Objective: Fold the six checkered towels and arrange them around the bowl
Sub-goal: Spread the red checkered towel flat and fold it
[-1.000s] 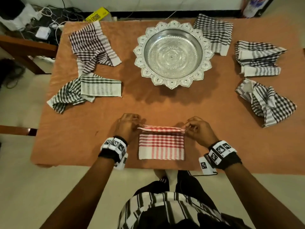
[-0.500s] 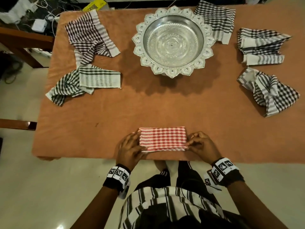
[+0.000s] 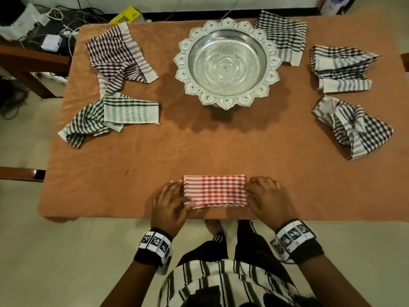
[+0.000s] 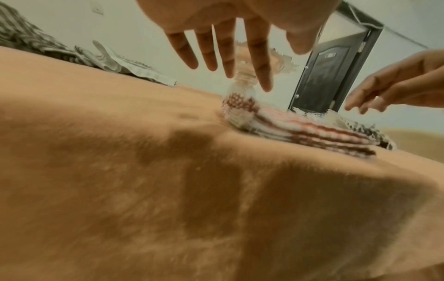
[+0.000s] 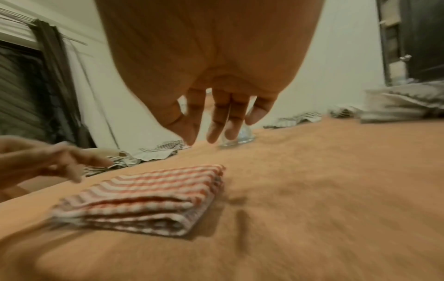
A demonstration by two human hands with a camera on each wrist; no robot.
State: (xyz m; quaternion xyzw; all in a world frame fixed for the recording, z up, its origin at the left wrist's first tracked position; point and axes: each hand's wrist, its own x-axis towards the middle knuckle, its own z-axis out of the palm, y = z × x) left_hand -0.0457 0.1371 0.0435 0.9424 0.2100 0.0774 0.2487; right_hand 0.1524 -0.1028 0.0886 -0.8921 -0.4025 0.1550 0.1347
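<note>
The tabletop (image 3: 221,151) is covered in soft orange-brown cloth. A shiny silver bowl (image 3: 226,63) with a petal-shaped rim stands at the far middle. Near the front edge lies a folded red checkered towel (image 3: 215,191). On the left lie two rumpled towels, a dark checkered one (image 3: 119,56) at the back and a green checkered one (image 3: 106,118) nearer. A folded black checkered towel (image 3: 285,36) sits just right of the bowl. Farther right lie two more black checkered towels, one loosely folded (image 3: 340,69) and one bunched up (image 3: 354,127).
</note>
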